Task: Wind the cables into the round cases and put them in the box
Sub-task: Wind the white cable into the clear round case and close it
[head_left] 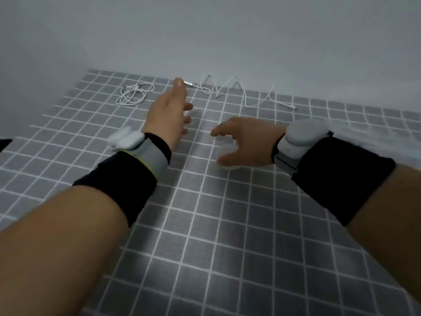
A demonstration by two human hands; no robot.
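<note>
Hovering over the grey checked counter [205,224], the left grip [168,115] spread open beside a kinked white cable [282,102]; the right grip [246,140] curled around a white round case [224,149]

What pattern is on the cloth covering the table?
The cloth is grey with a white grid of squares, seen clearly in the head view.

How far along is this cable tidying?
Nothing looks done: the coiled cable and the zigzag cable lie loose on the cloth. The open left hand reaches toward the zigzag one; the right hand seems to grip a blurred round case. Winding and boxing remain; no box shows.
</note>
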